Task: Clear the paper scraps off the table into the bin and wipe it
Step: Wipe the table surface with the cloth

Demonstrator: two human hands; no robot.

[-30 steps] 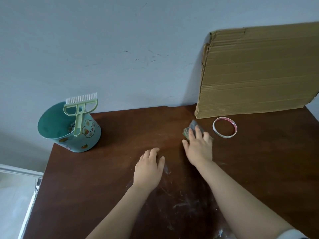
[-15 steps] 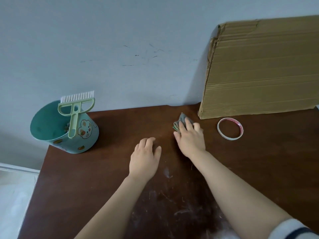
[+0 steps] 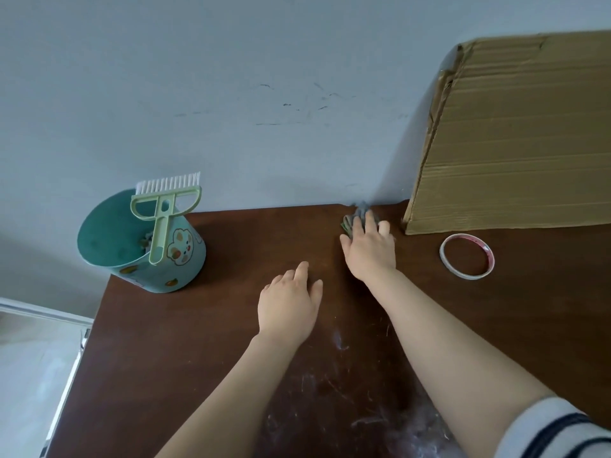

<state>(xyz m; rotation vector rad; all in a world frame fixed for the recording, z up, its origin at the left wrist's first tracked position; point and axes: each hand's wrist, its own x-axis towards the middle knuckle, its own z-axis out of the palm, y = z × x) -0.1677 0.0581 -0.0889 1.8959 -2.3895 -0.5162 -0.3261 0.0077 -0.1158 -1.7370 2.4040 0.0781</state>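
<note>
My right hand (image 3: 368, 251) presses a small grey-green cloth (image 3: 353, 219) flat against the dark brown table (image 3: 231, 325), at the table's far edge by the wall; most of the cloth is hidden under the straight fingers. My left hand (image 3: 289, 304) lies palm down on the table a little nearer and to the left, holding nothing. A teal bin (image 3: 145, 256) with a cartoon print stands at the far left corner. A light green brush (image 3: 165, 206) with white bristles hangs on its rim. Something small lies inside the bin; I cannot tell what.
A flattened cardboard sheet (image 3: 515, 143) leans on the wall at the far right. A roll of tape (image 3: 467, 256) lies flat in front of it. Whitish smears and scratches (image 3: 347, 408) mark the near part of the table. The table's left edge drops to a pale floor.
My right hand has slid the cloth away from me, up to the table's far edge by the wall. My left hand stays flat in about the same place.
</note>
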